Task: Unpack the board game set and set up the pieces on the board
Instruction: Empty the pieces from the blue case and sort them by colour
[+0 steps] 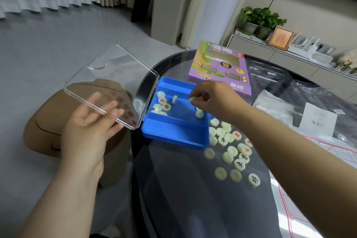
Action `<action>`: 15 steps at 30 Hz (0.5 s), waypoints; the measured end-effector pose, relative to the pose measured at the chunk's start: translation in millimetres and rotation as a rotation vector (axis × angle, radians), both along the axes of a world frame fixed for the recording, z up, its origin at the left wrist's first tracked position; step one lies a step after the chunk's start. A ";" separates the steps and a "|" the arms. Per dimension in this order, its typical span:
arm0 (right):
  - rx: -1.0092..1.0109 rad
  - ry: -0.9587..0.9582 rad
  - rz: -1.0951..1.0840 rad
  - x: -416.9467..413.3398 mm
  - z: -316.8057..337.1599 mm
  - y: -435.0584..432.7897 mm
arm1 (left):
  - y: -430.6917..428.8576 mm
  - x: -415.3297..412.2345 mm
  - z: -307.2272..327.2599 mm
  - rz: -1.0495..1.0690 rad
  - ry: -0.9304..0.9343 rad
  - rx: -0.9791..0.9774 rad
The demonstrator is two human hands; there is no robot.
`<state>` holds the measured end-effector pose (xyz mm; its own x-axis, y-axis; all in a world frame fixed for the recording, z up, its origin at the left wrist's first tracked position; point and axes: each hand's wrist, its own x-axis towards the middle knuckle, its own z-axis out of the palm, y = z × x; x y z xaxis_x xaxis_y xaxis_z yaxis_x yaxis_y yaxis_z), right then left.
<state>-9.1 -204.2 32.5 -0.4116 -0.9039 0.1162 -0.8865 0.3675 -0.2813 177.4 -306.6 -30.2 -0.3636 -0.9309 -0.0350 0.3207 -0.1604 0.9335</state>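
Desk: the dark round glass desk (170, 195) is carrying the whole game.
Loose pieces: a bunch of pale round game pieces (229, 155) is lying on the desk, just beside the box. Some are showing red or black signs, some are lying face down.
Board: the white paper board with red lines (328, 152) is lying at the right edge, and no pieces are sitting on it yet.
Left hand: the left hand (87, 129) is holding the clear plastic lid (112, 83) open, with the thumb on the lid's edge and the straight fingers (96, 97) behind it.
Box: the blue plastic box (173, 133) is sitting tipped up, with a few pieces left inside (162, 105).
Right hand: the right hand (218, 98) is reaching into the box, and its fingertips are pinching one round piece (191, 100).
Far side: the purple cardboard game box (220, 67) is lying behind the hand.
Watch out: the glass is looking slippery, so a dropped piece may be rolling off the edge onto the floor. If the left hand lets go, the lid may be falling onto the right hand.
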 end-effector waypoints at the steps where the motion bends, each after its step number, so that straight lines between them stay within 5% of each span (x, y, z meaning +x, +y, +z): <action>1: -0.005 -0.014 -0.002 0.4 4.2 10.3 | -0.5 0.3 -0.3 0.002 -0.002 -0.003; 11: 0.249 0.051 -0.026 2.0 -9.1 82.4 | 3.8 -0.6 1.2 0.026 0.017 -0.001; 15: 0.200 0.058 -0.022 1.1 3.2 75.6 | 5.3 -1.4 2.3 0.031 0.020 -0.001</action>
<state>-8.0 -128.6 35.7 -0.4293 -0.9022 -0.0407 -0.8903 0.4303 -0.1491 176.0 -301.3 -27.9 -0.3348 -0.9419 -0.0273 0.3443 -0.1493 0.9269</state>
